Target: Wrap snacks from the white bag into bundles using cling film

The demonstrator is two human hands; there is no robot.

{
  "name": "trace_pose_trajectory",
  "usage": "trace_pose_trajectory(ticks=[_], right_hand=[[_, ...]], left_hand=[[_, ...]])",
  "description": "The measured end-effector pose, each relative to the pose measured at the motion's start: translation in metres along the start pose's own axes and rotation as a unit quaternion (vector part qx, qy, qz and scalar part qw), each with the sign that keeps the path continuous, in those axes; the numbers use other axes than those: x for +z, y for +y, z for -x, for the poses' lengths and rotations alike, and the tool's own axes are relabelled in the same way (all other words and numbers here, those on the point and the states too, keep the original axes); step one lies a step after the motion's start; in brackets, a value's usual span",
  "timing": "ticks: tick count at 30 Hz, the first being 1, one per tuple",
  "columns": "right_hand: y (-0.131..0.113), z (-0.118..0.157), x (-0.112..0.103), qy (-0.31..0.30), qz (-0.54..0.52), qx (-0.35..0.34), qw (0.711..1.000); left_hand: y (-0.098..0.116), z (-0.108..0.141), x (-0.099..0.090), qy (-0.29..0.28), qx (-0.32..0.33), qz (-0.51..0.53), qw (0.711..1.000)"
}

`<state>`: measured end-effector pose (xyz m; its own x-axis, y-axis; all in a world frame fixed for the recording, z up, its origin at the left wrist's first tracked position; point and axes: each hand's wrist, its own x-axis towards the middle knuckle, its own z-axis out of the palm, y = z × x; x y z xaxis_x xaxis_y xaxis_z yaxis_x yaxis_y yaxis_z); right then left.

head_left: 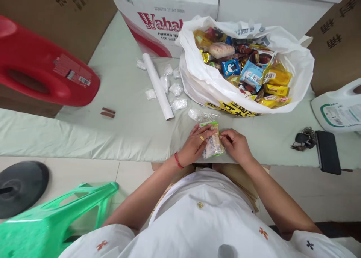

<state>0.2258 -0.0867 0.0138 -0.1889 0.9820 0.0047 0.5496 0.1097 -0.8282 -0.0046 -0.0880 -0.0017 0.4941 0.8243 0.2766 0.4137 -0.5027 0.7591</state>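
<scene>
A small clear packet with green edges (213,147) lies near the table's front edge. My left hand (194,145) rests flat over its left and upper part, fingers stretched out. At the packet's right edge is my right hand (237,145), with thumb and forefinger pinched on the packet's side. Just behind the packet are crumpled clear wrap and a small white bundle (193,114). Farther back, a white plastic bag (197,76) stands full of wrapped snacks (251,72).
A white paper roll (158,86) lies among several small white bundles (176,89). Red jug (50,66) at left, white jug (341,109), keys (304,139) and black phone (328,152) at right. Boxes (166,21) stand behind; a green stool (56,216) is below left.
</scene>
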Motion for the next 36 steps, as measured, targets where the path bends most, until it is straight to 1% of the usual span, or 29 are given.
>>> trace_pose_trajectory(ticks=[2,4,6,8,9,11,12,14,16,18,20,23,25,28,30,31,33,34,35,36], right_hand=[[0.002,0.001,0.002,0.021,0.064,-0.035,0.997],[0.002,0.000,-0.003,0.029,0.078,-0.039,0.996],[-0.001,-0.008,-0.010,0.050,0.076,-0.032,0.995],[-0.007,-0.023,-0.014,0.069,0.092,-0.039,0.993],[-0.011,-0.033,-0.015,0.064,0.111,-0.045,0.991],[-0.019,-0.056,-0.011,0.025,0.162,-0.042,0.986],[-0.023,-0.067,-0.008,0.000,0.190,-0.025,0.981],[-0.029,-0.090,-0.001,-0.058,0.217,0.034,0.974],[-0.033,-0.108,0.002,-0.127,0.175,0.087,0.972],[-0.034,-0.119,0.000,-0.171,0.090,0.098,0.976],[-0.033,-0.122,-0.005,-0.173,0.020,0.076,0.982],[-0.029,-0.117,-0.012,-0.156,-0.020,0.042,0.987],[-0.028,-0.114,-0.014,-0.153,-0.013,0.034,0.988],[-0.026,-0.115,-0.013,-0.171,0.051,0.059,0.982],[-0.027,-0.121,-0.010,-0.198,0.098,0.081,0.972],[-0.028,-0.124,-0.009,-0.219,0.105,0.087,0.966],[-0.033,-0.128,-0.004,-0.259,0.083,0.082,0.959],[-0.036,-0.128,-0.002,-0.268,0.066,0.066,0.959],[-0.041,-0.126,-0.001,-0.264,0.056,0.036,0.962],[-0.045,-0.122,-0.001,-0.248,0.059,-0.010,0.967]], left_hand=[[0.000,0.003,0.003,0.082,-0.008,-0.030,0.996],[0.000,0.005,0.005,0.157,-0.033,-0.054,0.986],[0.000,0.006,0.006,0.188,-0.050,-0.063,0.979],[0.000,0.005,0.005,0.188,-0.044,-0.064,0.979],[0.000,0.004,0.006,0.183,-0.034,-0.062,0.981],[-0.001,0.002,0.006,0.173,-0.015,-0.054,0.983],[-0.001,0.002,0.007,0.169,-0.007,-0.050,0.984],[-0.001,0.002,0.008,0.164,0.003,-0.048,0.985],[0.000,0.004,0.009,0.161,0.006,-0.054,0.986],[0.002,0.008,0.010,0.160,0.007,-0.056,0.985],[0.004,0.012,0.010,0.163,0.012,-0.053,0.985],[0.007,0.017,0.010,0.163,0.028,-0.049,0.985],[0.008,0.019,0.010,0.158,0.037,-0.047,0.986],[0.011,0.019,0.008,0.153,0.026,-0.062,0.986],[0.012,0.020,0.008,0.166,0.009,-0.089,0.982],[0.013,0.021,0.008,0.174,0.003,-0.102,0.979],[0.013,0.021,0.009,0.185,-0.005,-0.118,0.976],[0.013,0.021,0.010,0.185,-0.010,-0.122,0.975],[0.013,0.021,0.011,0.182,-0.018,-0.123,0.975],[0.013,0.021,0.012,0.179,-0.029,-0.125,0.975]])
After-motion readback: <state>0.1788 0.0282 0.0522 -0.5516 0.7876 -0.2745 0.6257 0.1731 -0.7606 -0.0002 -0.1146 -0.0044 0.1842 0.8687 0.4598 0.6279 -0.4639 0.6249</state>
